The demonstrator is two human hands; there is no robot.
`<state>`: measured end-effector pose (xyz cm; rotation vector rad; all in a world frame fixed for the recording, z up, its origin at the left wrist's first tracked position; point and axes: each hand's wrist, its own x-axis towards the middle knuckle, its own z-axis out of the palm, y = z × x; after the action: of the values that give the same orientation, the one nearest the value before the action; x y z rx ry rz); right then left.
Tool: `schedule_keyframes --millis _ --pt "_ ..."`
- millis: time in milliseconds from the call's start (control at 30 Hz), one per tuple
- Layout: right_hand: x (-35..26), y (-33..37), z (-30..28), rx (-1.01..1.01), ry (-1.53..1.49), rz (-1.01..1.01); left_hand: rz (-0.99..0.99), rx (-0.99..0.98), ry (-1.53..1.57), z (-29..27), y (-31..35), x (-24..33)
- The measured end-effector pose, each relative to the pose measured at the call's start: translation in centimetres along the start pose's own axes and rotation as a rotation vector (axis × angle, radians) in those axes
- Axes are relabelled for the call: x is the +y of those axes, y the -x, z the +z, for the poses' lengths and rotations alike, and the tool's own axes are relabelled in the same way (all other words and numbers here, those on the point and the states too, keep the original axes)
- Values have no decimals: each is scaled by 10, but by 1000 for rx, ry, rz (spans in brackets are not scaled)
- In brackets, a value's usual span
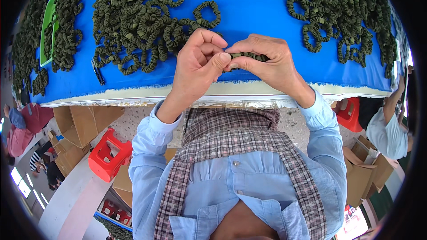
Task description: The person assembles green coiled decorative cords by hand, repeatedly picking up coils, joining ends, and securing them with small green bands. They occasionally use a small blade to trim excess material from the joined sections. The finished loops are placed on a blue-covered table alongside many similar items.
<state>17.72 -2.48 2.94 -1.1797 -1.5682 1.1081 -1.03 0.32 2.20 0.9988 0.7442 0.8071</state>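
Above the near edge of the table, a dark green scrunchie of gathered fabric is held between my two hands. My right hand has its thumb and fingers closed round it, so part of the ring is hidden. At its left end, the curled fingers and thumb of my left hand pinch it, the thumb tip meeting my right fingertips. Just beyond my left hand a large pile of similar scrunchies spreads over the table, with one loose scrunchie at its right side.
Another scrunchie pile covers the right of the blue-covered table. At left are a green tray and small dark snips. A red stool and cardboard boxes stand below. Other people sit at both sides.
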Motion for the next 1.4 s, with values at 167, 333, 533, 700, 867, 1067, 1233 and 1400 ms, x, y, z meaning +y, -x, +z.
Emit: schedule_keyframes --millis 167,333,533,700,867,1067,1233,1400 --pt "-4 -1 -7 -35 14 -17 -33 45 67 -4 5 3" --pt "-7 -2 -12 -43 22 -36 -50 -12 316 -12 9 5" --pt "-6 0 -11 10 -60 -72 -26 -4 -289 -5 8 13" --pt "7 -3 -10 102 69 -278 -11 79 -10 -12 8 3" --pt "-9 -5 1 54 261 -312 88 72 -101 -4 8 -2" --pt "-1 -3 2 84 302 -359 145 31 -153 -2 6 -7" --pt "-2 -7 -3 107 260 -328 208 84 -101 -1 7 -10" --pt "-6 -5 -8 75 232 -223 184 109 53 -5 6 -8"
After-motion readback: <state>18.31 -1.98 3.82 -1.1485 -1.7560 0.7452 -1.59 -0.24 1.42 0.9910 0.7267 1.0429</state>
